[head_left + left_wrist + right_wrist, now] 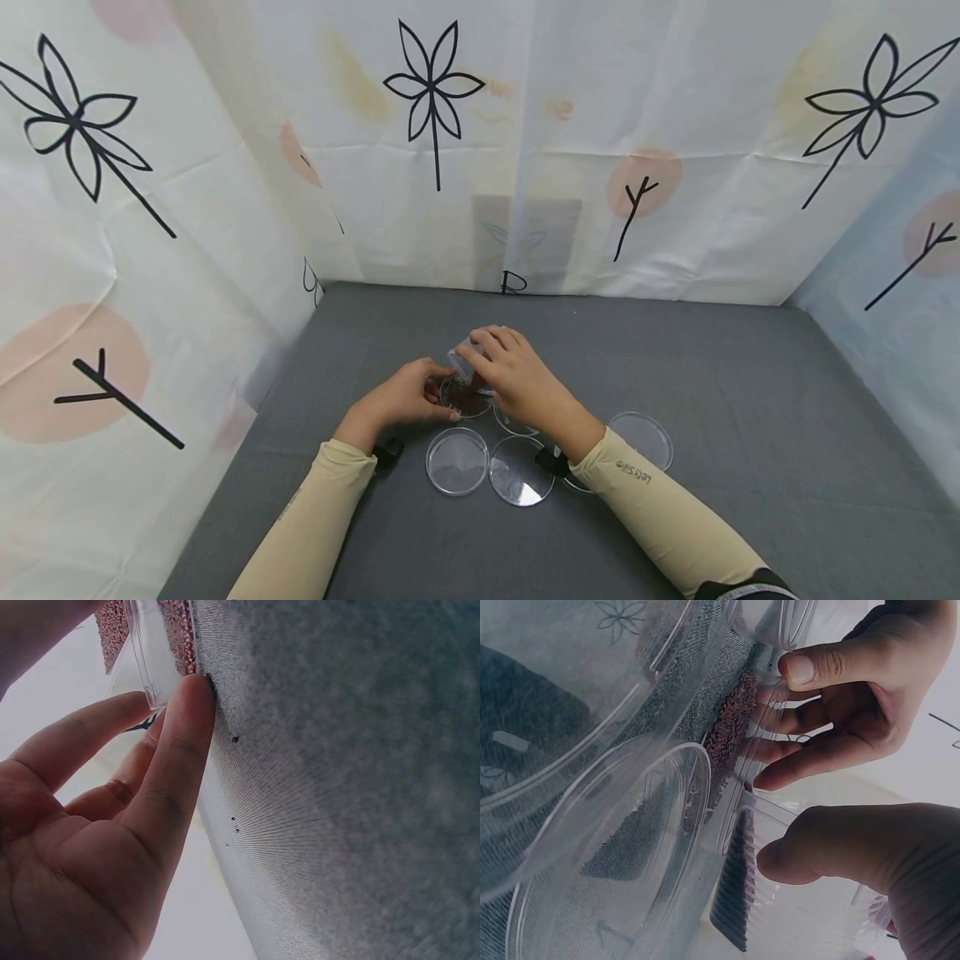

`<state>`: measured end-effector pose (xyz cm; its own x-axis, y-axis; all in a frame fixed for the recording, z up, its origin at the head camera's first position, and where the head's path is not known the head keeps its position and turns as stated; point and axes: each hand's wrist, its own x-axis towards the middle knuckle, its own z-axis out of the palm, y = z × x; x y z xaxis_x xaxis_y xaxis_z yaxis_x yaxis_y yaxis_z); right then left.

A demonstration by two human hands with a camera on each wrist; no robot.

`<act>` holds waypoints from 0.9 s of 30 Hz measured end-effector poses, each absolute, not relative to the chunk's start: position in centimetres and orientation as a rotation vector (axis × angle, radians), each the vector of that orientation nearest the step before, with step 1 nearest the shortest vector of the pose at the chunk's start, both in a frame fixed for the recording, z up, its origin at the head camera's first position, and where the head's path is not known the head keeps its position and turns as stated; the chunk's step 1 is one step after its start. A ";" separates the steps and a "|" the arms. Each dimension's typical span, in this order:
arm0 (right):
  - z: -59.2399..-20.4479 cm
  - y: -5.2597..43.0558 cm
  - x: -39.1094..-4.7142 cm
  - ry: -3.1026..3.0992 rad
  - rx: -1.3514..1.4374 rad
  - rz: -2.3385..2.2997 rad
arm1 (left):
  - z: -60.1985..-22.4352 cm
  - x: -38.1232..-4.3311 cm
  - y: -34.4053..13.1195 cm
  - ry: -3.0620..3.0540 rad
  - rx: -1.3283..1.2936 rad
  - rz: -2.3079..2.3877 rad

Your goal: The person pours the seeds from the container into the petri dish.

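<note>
My left hand (405, 393) pinches the rim of a clear petri dish (480, 414) on the table, its thumb (184, 742) on the near side. Reddish-brown grains (731, 739) lie in this dish. Above it, my right hand (517, 375) grips a clear plastic box (459, 357) with ribbed sides, tilted down toward the dish. More of the same grains (739, 889) are inside the box, gathered at its lower side. The right fingers hide part of the box in the head view.
Several other clear round dishes stand near the hands: one dish (457, 462) in front, another (522, 472) beside it, one (645, 439) partly behind the right sleeve. A few dark specks (235, 739) lie on the grey tabletop (750, 400). Patterned cloth (570, 108) hangs behind.
</note>
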<state>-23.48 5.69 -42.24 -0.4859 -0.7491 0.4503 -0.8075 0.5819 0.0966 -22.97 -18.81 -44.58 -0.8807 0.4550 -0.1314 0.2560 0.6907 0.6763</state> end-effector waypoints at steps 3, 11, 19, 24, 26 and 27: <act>-42.2 5.7 -23.4 -2.359 1.245 0.187 | -44.6 -23.0 -18.9 2.614 0.564 0.986; -42.4 5.5 -23.4 -2.327 1.250 0.194 | -44.6 -23.1 -19.0 2.615 0.563 0.992; -42.6 5.5 -23.6 -2.342 1.241 0.230 | -44.6 -23.3 -19.1 2.604 0.606 1.013; -42.8 6.1 -23.7 -2.382 1.198 0.275 | -44.7 -23.1 -18.9 2.605 0.602 1.020; -42.7 6.3 -23.8 -2.424 1.160 0.296 | -44.9 -23.0 -18.9 2.605 0.589 1.031; -42.6 6.5 -23.9 -2.447 1.140 0.308 | -44.9 -22.9 -18.8 2.604 0.578 1.037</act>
<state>-23.86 6.48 -42.63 -0.5748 -0.6753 0.4622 -0.7689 0.6390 -0.0224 -22.94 -18.85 -44.92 -0.8811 0.4606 -0.1074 0.2607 0.6624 0.7023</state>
